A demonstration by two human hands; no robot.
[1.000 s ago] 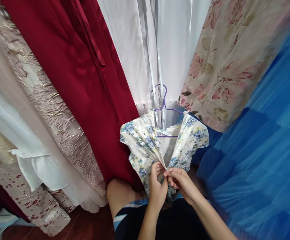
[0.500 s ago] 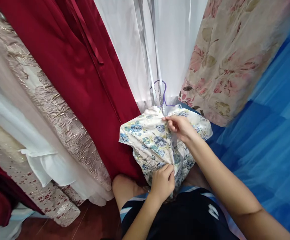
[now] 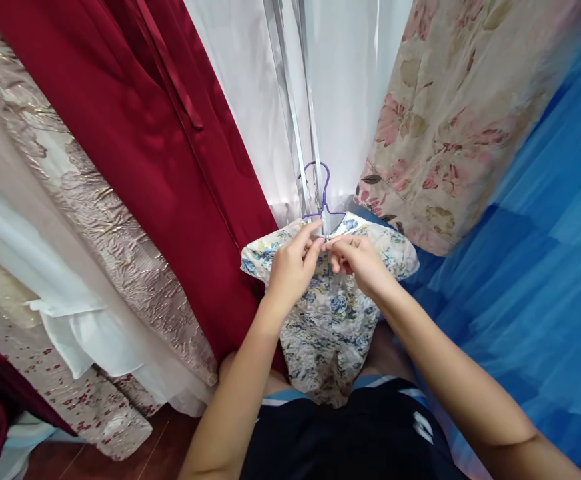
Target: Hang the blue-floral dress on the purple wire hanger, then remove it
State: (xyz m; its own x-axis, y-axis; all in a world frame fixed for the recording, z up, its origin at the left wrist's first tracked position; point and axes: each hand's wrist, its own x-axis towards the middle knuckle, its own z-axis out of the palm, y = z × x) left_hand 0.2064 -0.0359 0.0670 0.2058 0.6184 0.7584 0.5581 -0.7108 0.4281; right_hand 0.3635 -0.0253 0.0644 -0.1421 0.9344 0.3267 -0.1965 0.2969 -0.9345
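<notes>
A white blouse-like garment with a blue floral print (image 3: 337, 327) hangs over my lap on a purple hanger (image 3: 326, 190). My left hand (image 3: 290, 263) is closed in a pinch at the middle of the neckline, its index finger slightly raised. Right beside it, the fingertips of my right hand (image 3: 363, 260) pinch the neckline edge from the other side. The fingertips of both hands nearly meet just below the hanger. Whatever small fastening lies between them is too small to make out.
A dark red satin garment (image 3: 180, 200) hangs at left, beside a pale embossed one (image 3: 125, 220). White cloth with grey ribbons (image 3: 290, 100) hangs behind the hanger. To the right are a beige flowered fabric (image 3: 435, 140) and blue tulle (image 3: 525, 287). Reddish tiles (image 3: 135, 447) show below.
My left hand has moved up from the lower front of the garment to its neckline, beside my right hand. The garment's front now hangs flatter, and more of the hanger shows.
</notes>
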